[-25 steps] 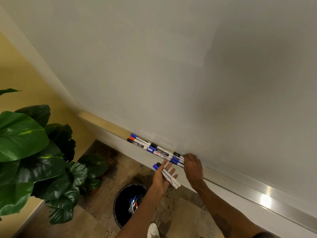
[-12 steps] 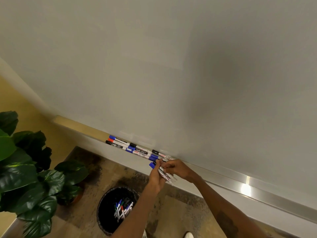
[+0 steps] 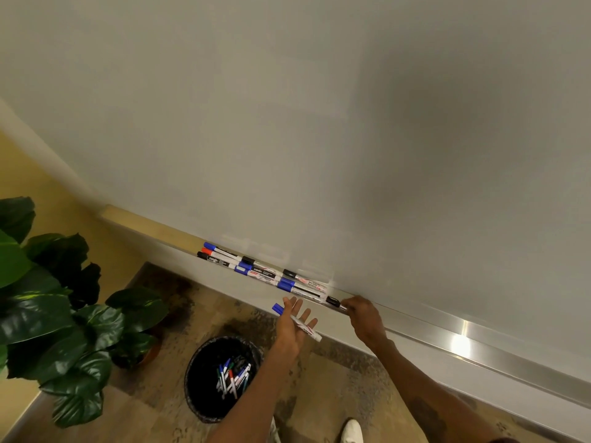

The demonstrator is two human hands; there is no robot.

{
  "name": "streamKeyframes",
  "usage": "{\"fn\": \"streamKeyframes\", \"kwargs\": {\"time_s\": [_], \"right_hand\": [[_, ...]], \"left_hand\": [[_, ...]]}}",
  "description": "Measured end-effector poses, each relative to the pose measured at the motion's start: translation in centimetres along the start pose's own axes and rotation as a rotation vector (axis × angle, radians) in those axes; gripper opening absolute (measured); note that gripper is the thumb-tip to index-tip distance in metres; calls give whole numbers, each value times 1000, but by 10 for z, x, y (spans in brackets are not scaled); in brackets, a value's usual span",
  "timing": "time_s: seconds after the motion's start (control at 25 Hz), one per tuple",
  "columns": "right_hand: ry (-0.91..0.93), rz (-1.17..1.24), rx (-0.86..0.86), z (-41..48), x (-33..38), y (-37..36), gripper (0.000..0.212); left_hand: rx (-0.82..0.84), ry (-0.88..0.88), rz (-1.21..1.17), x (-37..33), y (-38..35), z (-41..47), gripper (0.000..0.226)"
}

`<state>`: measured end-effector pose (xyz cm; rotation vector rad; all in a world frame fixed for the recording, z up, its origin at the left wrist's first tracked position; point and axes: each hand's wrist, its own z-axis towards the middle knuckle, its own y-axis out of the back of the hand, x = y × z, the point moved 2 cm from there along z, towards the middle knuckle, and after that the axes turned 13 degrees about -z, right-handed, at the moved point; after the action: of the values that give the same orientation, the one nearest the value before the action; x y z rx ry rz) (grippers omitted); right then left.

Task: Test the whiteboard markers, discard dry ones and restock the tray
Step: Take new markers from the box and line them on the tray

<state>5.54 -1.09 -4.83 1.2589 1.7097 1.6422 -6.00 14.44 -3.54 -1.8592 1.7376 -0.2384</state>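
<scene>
Pinched black-capped marker (image 3: 332, 302) onto tray (image 3: 447, 334) with right hand (image 3: 363, 318), balanced blue-capped marker (image 3: 299, 324) across left hand (image 3: 289, 330) with fingers spread straight; seemingly neared finish, discards (image 3: 232, 377) in bin (image 3: 191, 378), one unplaced.

Yellow wall (image 3: 28, 174), mottled floor (image 3: 339, 382), leafy plant (image 3: 48, 318)

A row of markers (image 3: 265, 273) lies on the tray (image 3: 479, 334) below the whiteboard (image 3: 319, 123). At the row's right end the right hand (image 3: 364, 318) pinches the end marker (image 3: 334, 302). Just left of it, the left hand (image 3: 292, 327) bears a palm marker (image 3: 299, 324). Beneath stands a bin (image 3: 189, 378) holding loose markers (image 3: 233, 377), with a plant (image 3: 48, 314) to its left.
</scene>
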Motion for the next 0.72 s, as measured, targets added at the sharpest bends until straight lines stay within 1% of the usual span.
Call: {"fn": "streamKeyframes", "kwargs": {"time_s": [0.16, 0.24, 0.32, 0.44, 0.52, 0.6, 0.72], "right_hand": [[22, -102, -15, 1, 0, -11, 35], [26, -119, -18, 1, 2, -11, 32], [25, -108, -68, -1, 5, -9, 25], [86, 19, -164, -2, 21, 8, 22], [176, 135, -104, -2, 39, 25, 23], [271, 207, -31, -1, 51, 33, 26], [340, 278, -8, 0, 49, 37, 25]], "left_hand": [[4, 19, -8, -4, -1, -1, 51], [5, 26, -1, -3, -3, -2, 52], [32, 35, 10, -1, -5, -3, 53], [74, 38, -33, 5, -14, -6, 49], [128, 17, -16, 12, -23, -9, 46], [168, 2, -56, 18, -32, -8, 45], [210, 29, -115, 28, -44, -10, 46]]}}
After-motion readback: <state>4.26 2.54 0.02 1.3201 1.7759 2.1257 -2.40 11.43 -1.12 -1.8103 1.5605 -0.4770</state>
